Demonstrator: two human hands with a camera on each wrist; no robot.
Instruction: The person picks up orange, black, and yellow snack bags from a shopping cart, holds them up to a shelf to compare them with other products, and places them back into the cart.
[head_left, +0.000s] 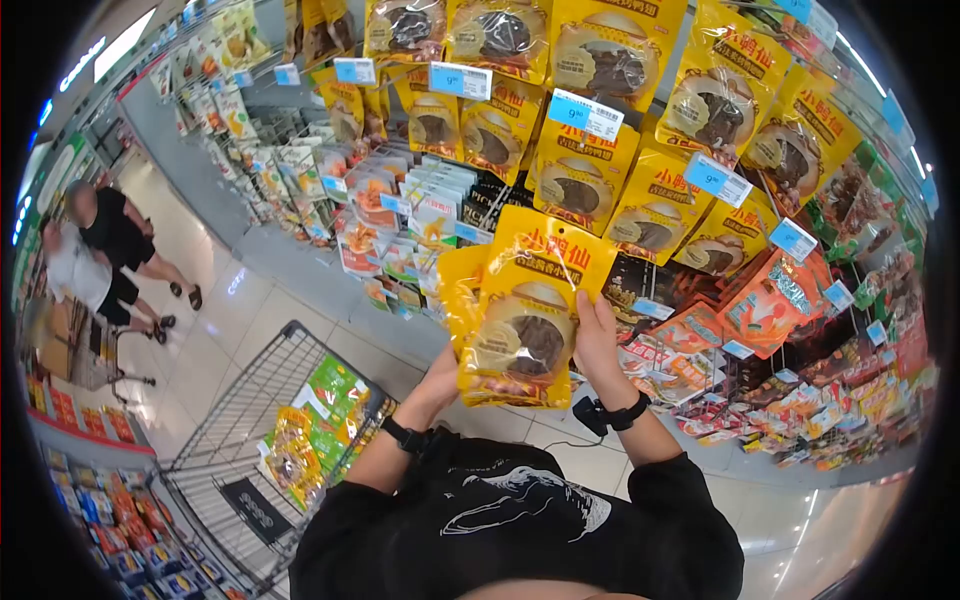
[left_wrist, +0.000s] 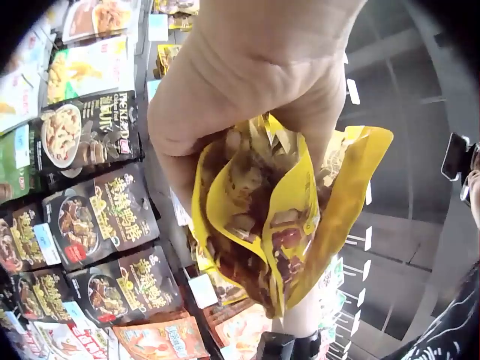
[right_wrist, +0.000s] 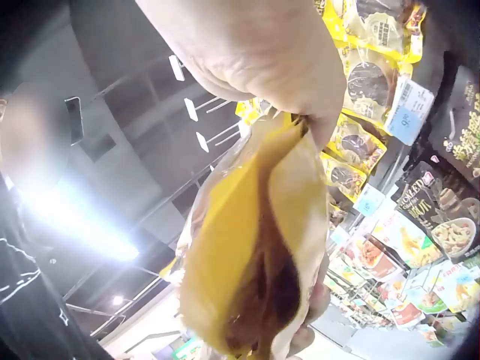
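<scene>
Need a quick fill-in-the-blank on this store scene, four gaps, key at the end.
1. The left hand and right hand hold pouches that are mainly ____ in colour.
2. The shopping cart stands on the person's ____ side.
3. The black shirt bears a print in ____ lines.
4. The price tag above the pouches is white and ____.

Missing words: yellow; left; white; blue.

Several yellow packs (left_wrist: 255,221) are bunched together, nearly upright, between the left hand (head_left: 435,383) and the right hand (head_left: 597,345). The front pack (head_left: 530,310) tilts slightly right, red lettering above a clear rounded window onto dark brown food. Another pack (head_left: 456,285) juts out on the left, behind it. Their lower edges bow apart in curved folds; overlap makes the exact count uncertain.
</scene>
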